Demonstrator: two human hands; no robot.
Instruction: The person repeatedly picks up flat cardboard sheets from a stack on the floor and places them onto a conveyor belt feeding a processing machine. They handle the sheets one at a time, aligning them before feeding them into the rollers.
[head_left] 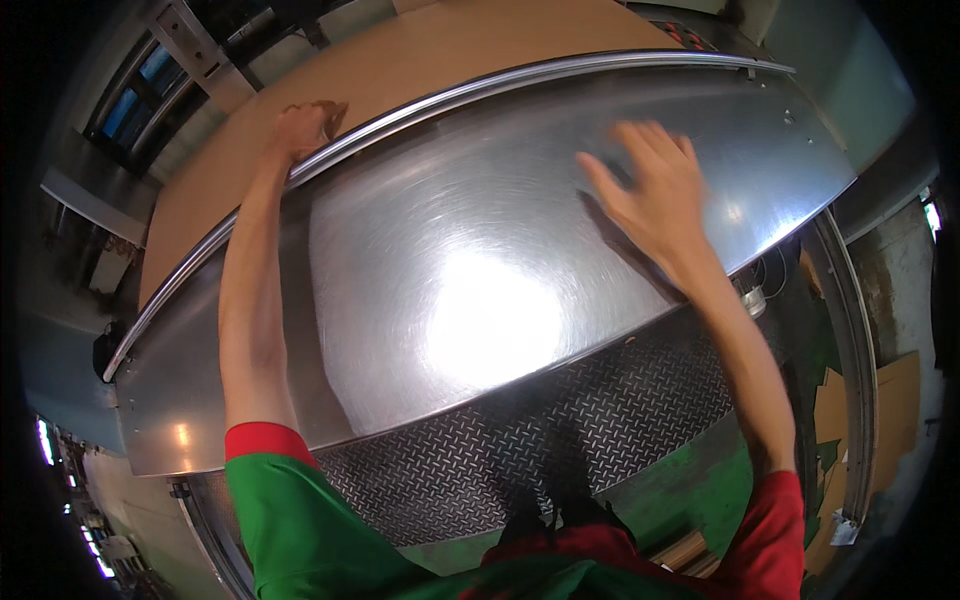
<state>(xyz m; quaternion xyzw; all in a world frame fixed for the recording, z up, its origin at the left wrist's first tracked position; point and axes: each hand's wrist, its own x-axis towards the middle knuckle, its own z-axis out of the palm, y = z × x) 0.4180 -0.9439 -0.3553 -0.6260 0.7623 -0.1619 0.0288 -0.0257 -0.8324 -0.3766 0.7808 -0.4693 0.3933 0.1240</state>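
My left hand [303, 130] reaches over the metal rail [470, 88] at the far side of a steel table. Its fingers are curled down at a large brown cardboard sheet [440, 40] beyond the rail. What they hold, if anything, is hidden. My right hand [658, 190] is over the shiny steel tabletop [400, 240], with its fingers spread and slightly blurred. Nothing is in it, and a shadow falls on the metal beside it. I cannot tell whether this hand touches the surface.
Below the table's near edge lies a diamond-patterned metal plate [430, 470] on a green floor [670, 470]. Cardboard pieces [890, 420] lean at the right by a metal frame post [850, 330]. Machine parts [185, 50] stand at the far left.
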